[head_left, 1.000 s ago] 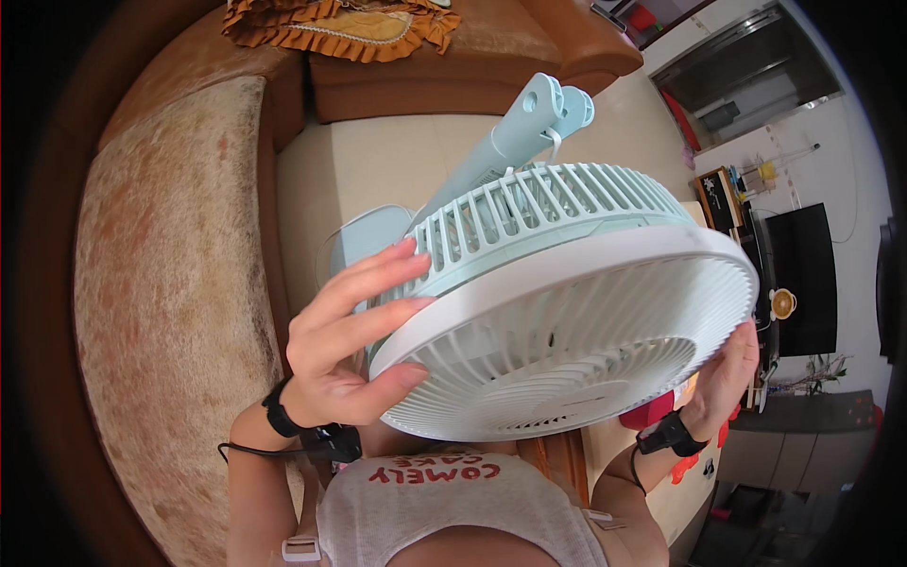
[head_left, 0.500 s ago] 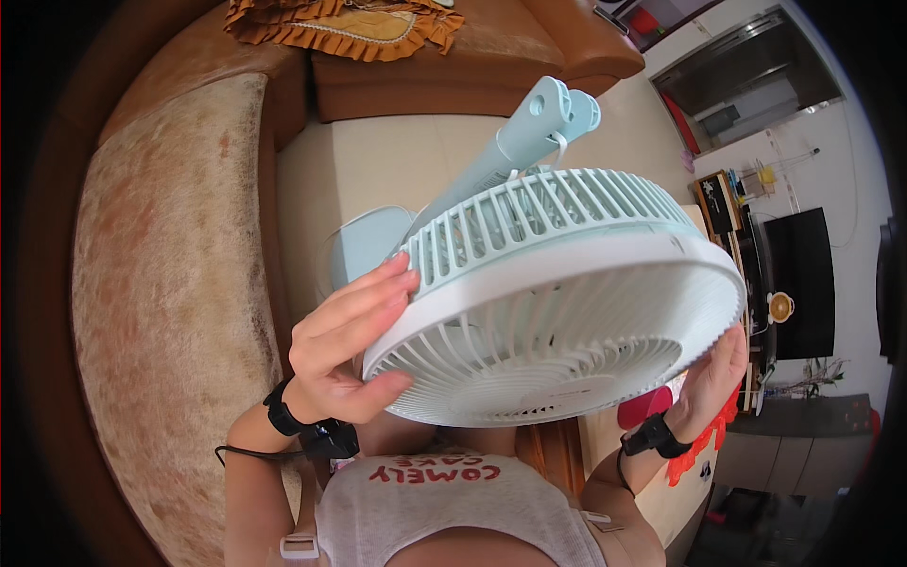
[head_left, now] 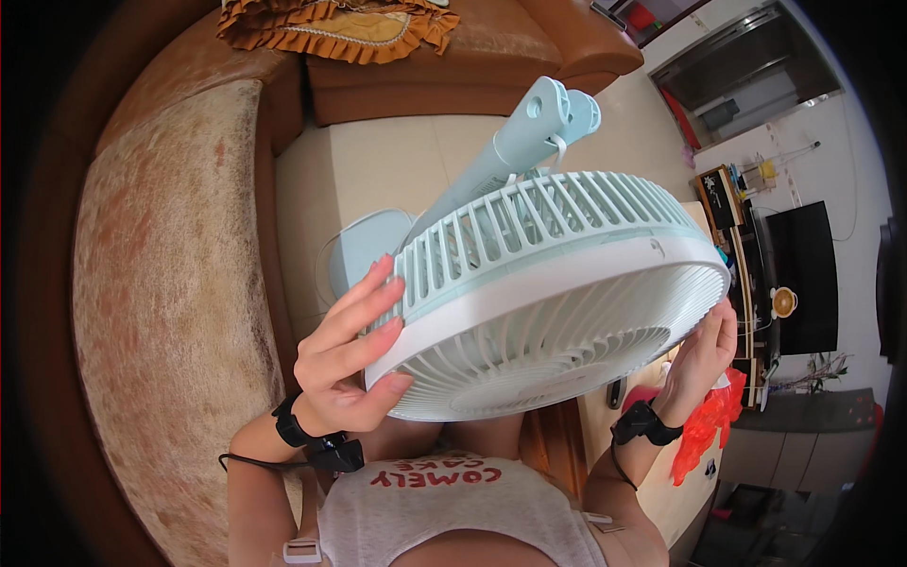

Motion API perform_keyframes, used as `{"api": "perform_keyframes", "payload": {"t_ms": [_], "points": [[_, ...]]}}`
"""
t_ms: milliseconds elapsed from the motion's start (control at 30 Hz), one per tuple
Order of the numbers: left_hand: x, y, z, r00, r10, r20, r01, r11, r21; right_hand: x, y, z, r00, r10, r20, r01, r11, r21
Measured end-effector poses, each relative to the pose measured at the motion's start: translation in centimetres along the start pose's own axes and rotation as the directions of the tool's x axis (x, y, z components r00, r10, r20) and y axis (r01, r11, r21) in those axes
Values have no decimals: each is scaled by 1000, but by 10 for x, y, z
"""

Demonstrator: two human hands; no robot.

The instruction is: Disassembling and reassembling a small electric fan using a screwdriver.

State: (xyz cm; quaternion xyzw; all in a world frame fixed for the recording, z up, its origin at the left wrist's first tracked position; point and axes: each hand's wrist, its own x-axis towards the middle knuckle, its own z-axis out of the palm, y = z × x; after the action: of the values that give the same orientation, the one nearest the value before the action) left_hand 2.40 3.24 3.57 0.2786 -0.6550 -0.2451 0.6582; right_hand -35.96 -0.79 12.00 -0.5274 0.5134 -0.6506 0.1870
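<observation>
A round fan head (head_left: 557, 269), with a pale blue rear cage and a white front grille, is tilted between my hands above my lap. My left hand (head_left: 354, 354) grips its left rim, fingers on the cage side and thumb on the front grille. At the right rim, my right hand (head_left: 701, 359) holds it with bent fingers, partly hidden. Behind the head a light blue fan pole (head_left: 496, 161) leans up to a forked top, where a white cord (head_left: 558, 151) loops. Its pale blue base (head_left: 376, 244) rests on the floor. Whether head and pole are joined is hidden.
A sofa seat with a worn beige cover (head_left: 175, 283) lies left, and a brown sofa (head_left: 425, 85) stands ahead with an orange ruffled cloth (head_left: 350, 30). To the right are a cream table (head_left: 688, 501), a red plastic bag (head_left: 704, 430) and a dark television (head_left: 801, 274).
The fan head has turned slightly, its right end shifting left and its front grille showing less. My right hand moved left with it. My left fingers spread a little wider on the cage.
</observation>
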Motion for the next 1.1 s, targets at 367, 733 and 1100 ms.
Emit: {"api": "perform_keyframes", "payload": {"t_ms": [367,733,1100], "points": [[9,8,6,917,-392,77,399,892,-211,25,27,-30,898,219,383,-209,976,-69],[8,1,-7,944,-301,138,296,954,54,28,26,-21,902,282,326,-225,953,-202],[93,33,3,840,-425,338,372,904,212,50,-50,41,750,205,629,44,933,-357]]}}
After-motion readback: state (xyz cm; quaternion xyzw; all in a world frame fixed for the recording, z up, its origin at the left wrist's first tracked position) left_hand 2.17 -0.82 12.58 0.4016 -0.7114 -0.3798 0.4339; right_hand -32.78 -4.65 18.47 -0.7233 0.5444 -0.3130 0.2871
